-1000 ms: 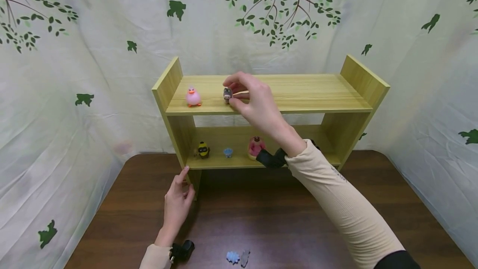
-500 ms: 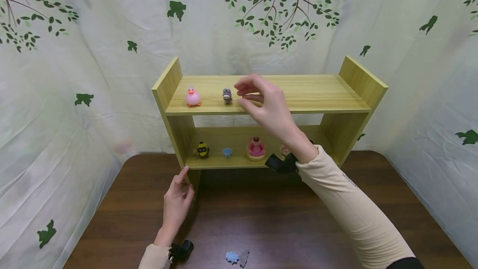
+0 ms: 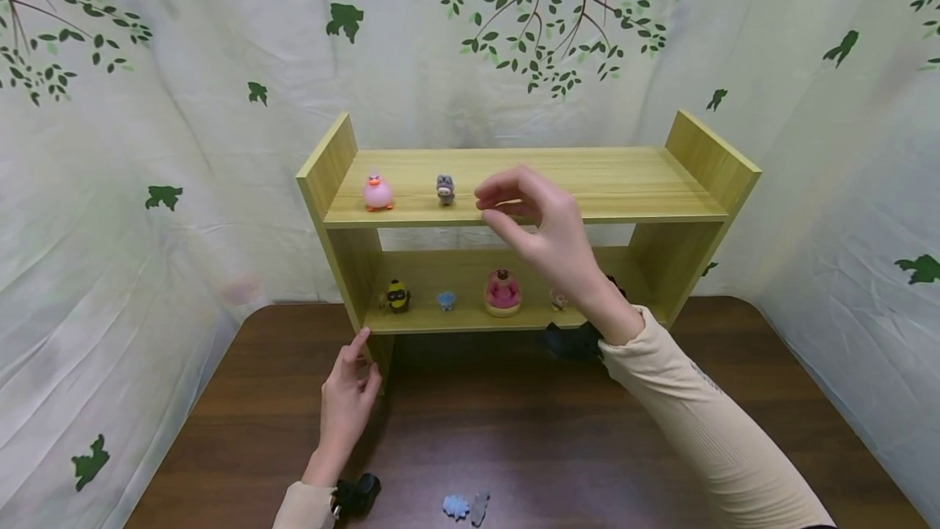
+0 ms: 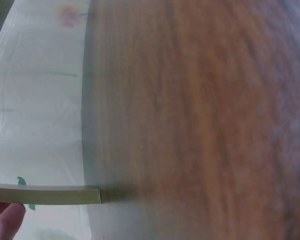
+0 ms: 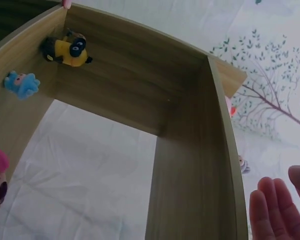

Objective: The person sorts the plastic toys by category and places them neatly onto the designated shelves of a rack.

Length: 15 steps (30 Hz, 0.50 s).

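My right hand point(image 3: 543, 223) hovers in front of the top board of a two-tier wooden shelf point(image 3: 587, 182), its fingers bent loosely with nothing between them and the thumb. Just left of it a small grey figurine point(image 3: 445, 189) stands upright on that board. A pink duck figurine point(image 3: 378, 192) stands farther left. With its fingertips, my left hand point(image 3: 348, 398) touches the shelf's lower left front corner. On the lower board are a yellow and black figurine point(image 3: 398, 296), a small blue figurine point(image 3: 446, 300), a pink bear figurine point(image 3: 503, 293) and a pale pink figurine point(image 3: 559, 300), partly hidden by my right wrist.
Near the front of the brown table point(image 3: 441, 431) lie a light blue piece point(image 3: 455, 506) and a flat grey piece point(image 3: 480, 508). The shelf's raised side panels point(image 3: 712, 149) flank the top board. A white leaf-printed cloth point(image 3: 220, 145) hangs behind and at both sides.
My right hand has let go of the grey figurine, which stays standing on the top board. The hand has drawn back to the right and slightly down. My left hand stays in place.
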### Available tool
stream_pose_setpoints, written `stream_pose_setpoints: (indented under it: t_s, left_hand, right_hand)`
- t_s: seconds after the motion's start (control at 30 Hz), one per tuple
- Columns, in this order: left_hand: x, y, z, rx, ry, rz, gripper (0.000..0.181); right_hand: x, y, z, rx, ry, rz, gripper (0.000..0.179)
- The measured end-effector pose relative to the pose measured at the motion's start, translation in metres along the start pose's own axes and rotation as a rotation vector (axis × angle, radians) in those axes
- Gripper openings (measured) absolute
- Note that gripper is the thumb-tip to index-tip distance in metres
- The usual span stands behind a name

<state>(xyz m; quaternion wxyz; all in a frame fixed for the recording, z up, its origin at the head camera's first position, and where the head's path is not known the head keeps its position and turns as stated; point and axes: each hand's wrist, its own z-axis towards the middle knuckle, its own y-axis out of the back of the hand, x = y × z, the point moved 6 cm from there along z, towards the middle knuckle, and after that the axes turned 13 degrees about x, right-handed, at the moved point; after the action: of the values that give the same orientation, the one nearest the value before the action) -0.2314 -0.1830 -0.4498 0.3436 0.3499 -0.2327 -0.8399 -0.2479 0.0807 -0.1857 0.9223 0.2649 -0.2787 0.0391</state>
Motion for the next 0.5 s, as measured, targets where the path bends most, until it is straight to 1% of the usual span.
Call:
stream_pose_setpoints:
  t_s: [0.17,0.33,0.5]
  left_hand:
    - [0.0,0.0,0.0,0.001,0.001,0.002,0.082]
    - [0.001,-0.001,0.0,0.008,0.006,0.005,0.081]
    - [0.001,-0.001,0.0,0.001,-0.001,0.001,0.081]
  right_hand:
    - [0.002,-0.001,-0.009,0.019,0.016,0.016,0.019]
    - [0.002,-0.003,-0.015,0.021,0.016,0.03,0.02]
    - [0.0,-0.006,-0.022,0.032,0.013,0.043,0.02]
